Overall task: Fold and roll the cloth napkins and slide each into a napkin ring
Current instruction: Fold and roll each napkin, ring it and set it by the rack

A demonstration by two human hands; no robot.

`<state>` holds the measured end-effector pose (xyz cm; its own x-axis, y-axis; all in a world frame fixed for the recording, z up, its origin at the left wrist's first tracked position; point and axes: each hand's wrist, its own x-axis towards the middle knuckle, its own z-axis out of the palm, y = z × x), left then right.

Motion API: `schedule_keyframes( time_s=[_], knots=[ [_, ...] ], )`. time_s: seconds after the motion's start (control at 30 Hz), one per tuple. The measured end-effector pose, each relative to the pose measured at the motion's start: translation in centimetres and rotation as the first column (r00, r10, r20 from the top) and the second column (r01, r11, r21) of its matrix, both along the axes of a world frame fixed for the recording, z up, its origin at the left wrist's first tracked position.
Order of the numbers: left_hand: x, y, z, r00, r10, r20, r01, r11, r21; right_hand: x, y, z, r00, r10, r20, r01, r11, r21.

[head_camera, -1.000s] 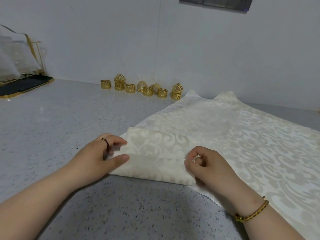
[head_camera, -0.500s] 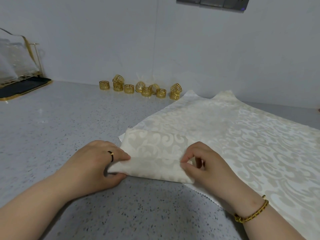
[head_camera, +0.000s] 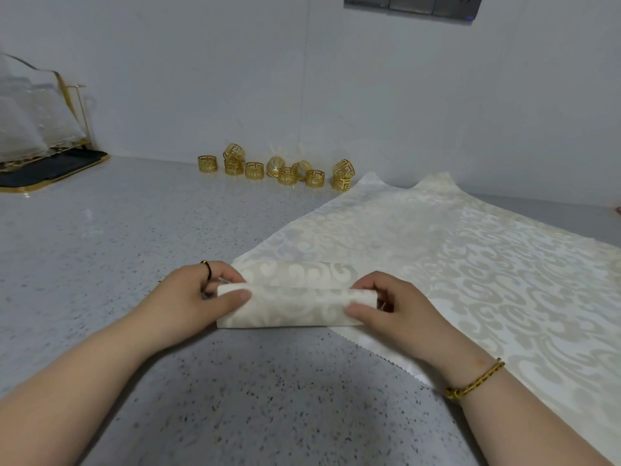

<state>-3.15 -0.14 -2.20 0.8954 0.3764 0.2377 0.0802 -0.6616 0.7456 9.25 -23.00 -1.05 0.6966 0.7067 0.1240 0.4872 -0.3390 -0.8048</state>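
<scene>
Napkin roll [head_camera: 295, 307]: cream damask, partly rolled. Its long axis runs left to right across the view, with one open end pointing left and the other pointing right. It lies on the grey speckled table [head_camera: 134, 230], near the centre of the view. Far left, against the wall: a gold-framed rack [head_camera: 72, 105] holding clear pieces, standing on a black tray [head_camera: 50, 166]. Left hand [head_camera: 188, 297]: it pinches the left end of the roll, with the thumb flat on the near face and the fingers curled over the top and behind. There is a dark ring [head_camera: 208, 269] on one finger. Farther back, by the wall: a cluster of gold napkin rings [head_camera: 275, 169], most upright and two stacked on others. They are well apart from the roll. Right hand [head_camera: 400, 307]: it pinches the right end the same way, thumb in front and fingers curled behind. There is a gold bracelet [head_camera: 477, 380] on the wrist. The right end of the roll lies over the corner of the spread cloth [head_camera: 470, 264], and the left end is over bare table. The spread cloth lies flat and reaches from the roll out to the right edge of the view and back to the wall. I cannot tell how many layers it has.
</scene>
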Motion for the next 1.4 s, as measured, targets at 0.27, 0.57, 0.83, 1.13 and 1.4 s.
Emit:
schedule_keyframes(
  time_s=[0.27,0.57,0.83,1.13,1.4],
  knots=[
    [0.1,0.2,-0.2,0.998,0.045,0.044,-0.052,0.987,0.152,0.4,1.1,-0.9,0.982,-0.166,0.084,0.159,0.984,0.083],
    [-0.7,0.5,0.3,0.983,-0.168,-0.077,0.185,0.876,0.445,0.1,0.1,-0.9,0.864,0.097,0.494,-0.002,0.982,-0.19],
    [-0.3,0.4,-0.3,0.998,-0.058,-0.04,0.07,0.883,0.464,0.3,0.0,-0.9,0.937,0.017,0.35,0.051,0.982,-0.183],
    [-0.9,0.5,0.5,0.999,-0.05,0.001,0.05,0.992,-0.119,-0.8,-0.3,0.4,0.998,-0.051,0.029,0.047,0.991,0.129],
    [0.4,0.3,-0.5,0.996,0.087,-0.034,-0.088,0.996,-0.022,-0.3,0.8,-0.8,0.991,-0.132,0.001,0.131,0.982,0.134]
  ],
)
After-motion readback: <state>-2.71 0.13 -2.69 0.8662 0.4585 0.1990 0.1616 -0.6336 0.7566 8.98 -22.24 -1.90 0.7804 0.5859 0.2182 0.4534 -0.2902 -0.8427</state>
